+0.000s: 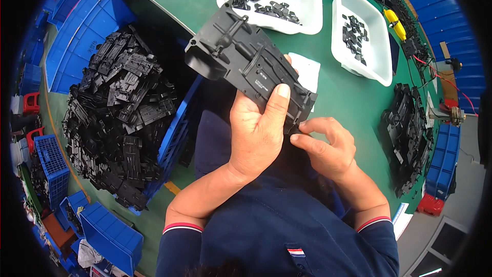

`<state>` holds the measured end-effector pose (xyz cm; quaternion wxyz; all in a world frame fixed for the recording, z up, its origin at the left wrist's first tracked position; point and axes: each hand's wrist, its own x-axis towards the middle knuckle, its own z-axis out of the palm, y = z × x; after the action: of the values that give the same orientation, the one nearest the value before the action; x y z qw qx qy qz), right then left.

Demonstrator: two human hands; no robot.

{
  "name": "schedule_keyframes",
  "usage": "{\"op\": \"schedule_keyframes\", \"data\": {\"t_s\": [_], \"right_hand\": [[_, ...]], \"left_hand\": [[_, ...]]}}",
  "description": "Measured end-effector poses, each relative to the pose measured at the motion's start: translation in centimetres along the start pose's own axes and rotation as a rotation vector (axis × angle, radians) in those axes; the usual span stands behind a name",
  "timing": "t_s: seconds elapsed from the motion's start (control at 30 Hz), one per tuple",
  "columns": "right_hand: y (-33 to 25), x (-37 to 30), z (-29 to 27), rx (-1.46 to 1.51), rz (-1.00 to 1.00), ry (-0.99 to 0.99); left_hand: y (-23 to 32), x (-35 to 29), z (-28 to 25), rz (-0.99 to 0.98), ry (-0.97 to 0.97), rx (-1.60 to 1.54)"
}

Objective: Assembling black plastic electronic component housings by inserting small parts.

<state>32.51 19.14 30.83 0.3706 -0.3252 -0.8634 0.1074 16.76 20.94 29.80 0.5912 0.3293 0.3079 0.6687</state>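
A long black moulded plastic chassis [253, 61] is tilted up in front of me, its far end toward the upper left. My left hand [259, 128] grips it around the near half, thumb lying across its face. At its lower right end, my right hand [328, 146] has thumb and index finger brought together against the corner. Something small and dark may sit between those fingertips, but it is too hidden to name. The remaining right fingers are curled.
Left of me, a big blue crate [84, 36] is heaped with similar black parts [120, 107]. On the green table [328, 102] stand two white trays [307, 0] [382, 66] with small black pieces. More chassis parts [410, 133] are piled at the right, near a yellow tool [395, 24].
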Motion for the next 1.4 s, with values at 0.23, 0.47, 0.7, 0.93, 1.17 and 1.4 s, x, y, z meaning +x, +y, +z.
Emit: {"op": "schedule_keyframes", "data": {"t_s": [0.23,0.47,0.7,0.93,1.17,1.4], "right_hand": [[3.0,6.0,-3.5,0.010,0.198,0.035],[11.7,16.6,-0.6,-0.107,0.522,-0.119],[15.5,19.5,3.8,-0.281,0.669,-0.385],[15.3,19.3,3.7,-0.113,0.708,-0.237],[10.7,15.6,-1.8,0.667,0.888,0.065],[8.9,8.3,-3.7,0.825,1.012,0.101]], "left_hand": [[0.9,0.1,-3.1,-0.207,0.088,-0.149],[1.4,-0.9,-4.8,-0.369,0.044,-0.235],[1.8,-0.8,-6.7,-0.333,0.036,-0.171],[1.9,-0.4,-6.9,-0.337,0.038,-0.155],[1.4,-0.8,-4.8,-0.379,0.012,-0.163],[-0.6,-1.6,-3.5,-0.466,-0.084,-0.085]]}}
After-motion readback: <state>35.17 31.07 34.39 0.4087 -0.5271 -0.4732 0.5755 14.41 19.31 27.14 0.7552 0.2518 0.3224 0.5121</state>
